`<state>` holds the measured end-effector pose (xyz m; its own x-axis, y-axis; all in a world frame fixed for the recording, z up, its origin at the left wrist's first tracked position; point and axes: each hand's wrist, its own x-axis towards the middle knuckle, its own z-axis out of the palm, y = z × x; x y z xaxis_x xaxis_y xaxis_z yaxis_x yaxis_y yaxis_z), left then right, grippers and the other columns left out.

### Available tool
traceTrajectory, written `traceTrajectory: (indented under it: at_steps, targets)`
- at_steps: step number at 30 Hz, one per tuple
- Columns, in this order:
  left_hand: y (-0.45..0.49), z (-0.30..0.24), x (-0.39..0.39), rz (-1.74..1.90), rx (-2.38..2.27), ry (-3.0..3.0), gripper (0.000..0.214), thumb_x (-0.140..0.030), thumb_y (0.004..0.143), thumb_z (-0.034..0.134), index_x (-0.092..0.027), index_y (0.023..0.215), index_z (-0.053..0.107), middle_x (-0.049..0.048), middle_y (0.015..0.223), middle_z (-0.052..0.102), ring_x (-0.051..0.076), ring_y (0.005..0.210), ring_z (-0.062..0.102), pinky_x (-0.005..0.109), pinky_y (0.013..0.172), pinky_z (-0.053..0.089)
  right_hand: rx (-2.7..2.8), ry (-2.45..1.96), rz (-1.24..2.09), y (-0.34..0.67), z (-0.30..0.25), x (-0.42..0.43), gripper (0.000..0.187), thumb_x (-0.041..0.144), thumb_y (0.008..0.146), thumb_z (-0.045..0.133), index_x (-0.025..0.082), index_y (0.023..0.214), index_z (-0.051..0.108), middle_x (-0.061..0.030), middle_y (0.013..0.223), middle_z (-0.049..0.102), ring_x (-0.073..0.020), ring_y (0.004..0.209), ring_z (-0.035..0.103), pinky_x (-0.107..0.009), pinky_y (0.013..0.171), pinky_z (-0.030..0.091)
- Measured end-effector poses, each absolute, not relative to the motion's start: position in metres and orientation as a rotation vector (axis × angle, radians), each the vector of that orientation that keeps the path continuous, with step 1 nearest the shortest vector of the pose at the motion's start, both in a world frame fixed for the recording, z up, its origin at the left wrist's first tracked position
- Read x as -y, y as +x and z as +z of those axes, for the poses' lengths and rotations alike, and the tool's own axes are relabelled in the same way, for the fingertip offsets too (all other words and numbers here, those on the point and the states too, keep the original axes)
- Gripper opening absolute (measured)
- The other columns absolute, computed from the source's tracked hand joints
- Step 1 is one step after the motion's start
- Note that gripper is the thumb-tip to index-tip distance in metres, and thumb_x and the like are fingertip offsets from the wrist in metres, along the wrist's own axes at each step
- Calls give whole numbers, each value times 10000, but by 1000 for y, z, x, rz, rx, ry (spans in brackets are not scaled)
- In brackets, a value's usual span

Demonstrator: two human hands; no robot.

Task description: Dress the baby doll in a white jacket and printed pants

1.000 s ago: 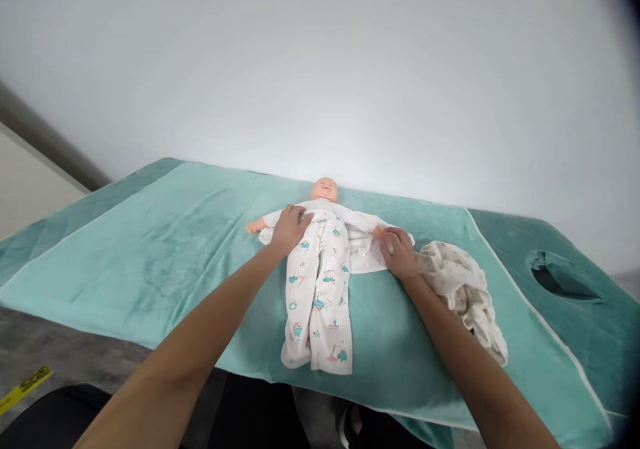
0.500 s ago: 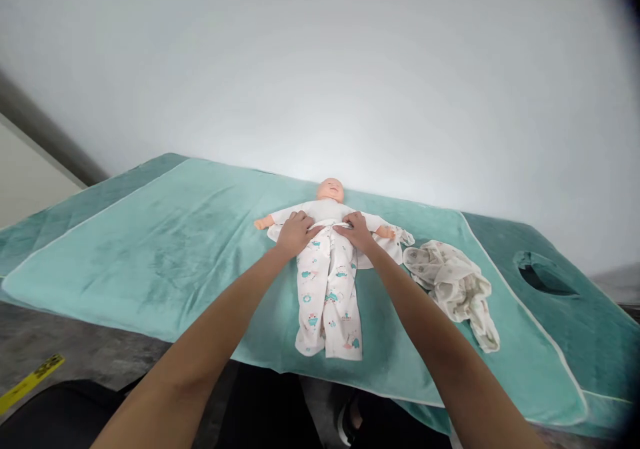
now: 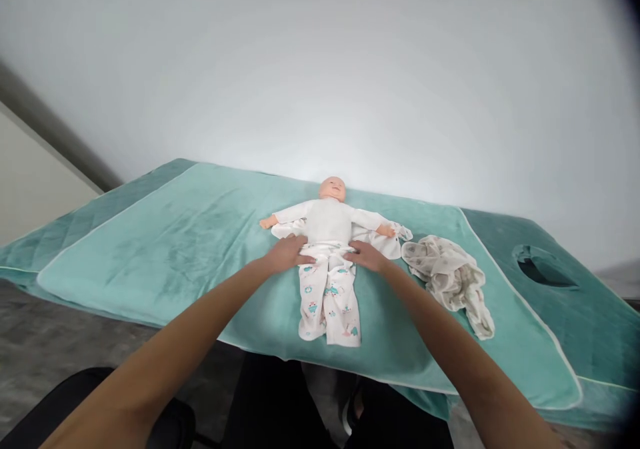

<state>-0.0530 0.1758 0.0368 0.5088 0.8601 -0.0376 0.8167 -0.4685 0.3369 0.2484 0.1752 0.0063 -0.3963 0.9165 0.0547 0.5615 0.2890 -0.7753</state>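
Observation:
A baby doll (image 3: pixel 329 221) in a white long-sleeved top lies on its back, head toward the wall and arms spread. White trousers (image 3: pixel 330 302) with teal and pink prints cover its legs, the waistband at its hips. My left hand (image 3: pixel 287 254) grips the waistband at the left side, thumb over the front and fingers at the edge. On the opposite side my right hand (image 3: pixel 367 255) holds the waistband in the same way. The fingertips of both hands are partly hidden by cloth. An opened white garment (image 3: pixel 385 241) is spread under the doll's back and arms.
A crumpled white printed garment (image 3: pixel 447 272) lies to the right of the doll. Beneath everything is a light green sheet (image 3: pixel 150 249) on a darker green padded bed (image 3: pixel 500 242), with a face hole (image 3: pixel 544 267) at the right. A white wall (image 3: pixel 320 89) stands behind.
Both hands have moved from the doll's belly down and outward to the sides of the waistband. More of the white top shows now. The view has shifted slightly.

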Motion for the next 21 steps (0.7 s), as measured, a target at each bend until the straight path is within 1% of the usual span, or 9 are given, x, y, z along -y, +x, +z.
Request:
traceTrajectory:
  at_steps: [3, 7, 9, 12, 14, 16, 18, 19, 21]
  targets:
    - [-48, 36, -158, 205, -1413, 2567, 297, -482, 929, 543, -191, 894, 593, 111, 954, 650, 301, 995, 567, 381, 841, 435, 2169, -1264, 997, 246, 14, -164, 393, 559, 715, 731, 188, 674, 608, -2, 734, 609, -192, 805, 552, -277, 720, 391]
    - [-43, 44, -144, 332, -1462, 2550, 150, -323, 890, 574, -194, 831, 624, 102, 916, 654, 289, 984, 570, 390, 876, 439, 2111, -1253, 928, 240, 23, -151, 331, 500, 753, 695, 192, 653, 630, -30, 782, 636, -224, 874, 582, -303, 781, 417]
    - [-41, 49, -144, 422, -1495, 2493, 163, -284, 881, 535, -194, 781, 628, 89, 873, 642, 275, 950, 569, 384, 864, 443, 2010, -1272, 919, 238, 25, -146, 350, 515, 763, 673, 192, 645, 614, -21, 761, 616, -209, 839, 573, -295, 754, 412]
    - [-36, 58, -143, 553, -1467, 2365, 254, -332, 884, 500, -191, 707, 614, 64, 827, 624, 249, 912, 565, 366, 854, 449, 1817, -1362, 1070, 234, 25, -138, 478, 623, 795, 597, 185, 607, 556, 19, 612, 496, -156, 657, 491, -270, 629, 357]
    - [-37, 61, -135, 549, -1364, 2281, 292, -435, 860, 555, -187, 716, 610, 47, 833, 618, 240, 907, 566, 348, 841, 459, 1755, -1397, 1159, 234, 22, -130, 528, 674, 811, 554, 182, 621, 550, 32, 580, 450, -139, 609, 446, -266, 595, 325]
    - [-41, 61, -122, 497, -1273, 2197, 354, -536, 783, 656, -184, 810, 626, 35, 888, 615, 243, 927, 568, 337, 834, 470, 1782, -1354, 1180, 236, 20, -120, 507, 672, 806, 579, 175, 706, 600, 21, 650, 514, -155, 660, 487, -276, 630, 358]
    - [-48, 55, -107, 428, -1234, 2162, 499, -586, 688, 751, -186, 957, 627, 39, 989, 607, 260, 990, 566, 344, 858, 479, 1906, -1231, 1169, 240, 18, -105, 477, 640, 771, 666, 179, 892, 659, -15, 842, 613, -203, 816, 559, -309, 737, 423]
    - [-51, 50, -100, 402, -1221, 2170, 578, -596, 644, 790, -185, 1011, 616, 48, 1038, 597, 272, 1026, 560, 356, 883, 478, 1984, -1162, 1144, 242, 17, -97, 514, 624, 741, 716, 188, 1007, 660, -38, 964, 631, -234, 923, 573, -336, 813, 442]
    - [-55, 40, -87, 389, -1201, 2229, 655, -598, 586, 840, -180, 1028, 598, 70, 1096, 582, 295, 1079, 543, 389, 942, 462, 2132, -1085, 1050, 245, 16, -81, 712, 597, 652, 817, 198, 1200, 601, -84, 1169, 590, -292, 1116, 537, -397, 957, 432]
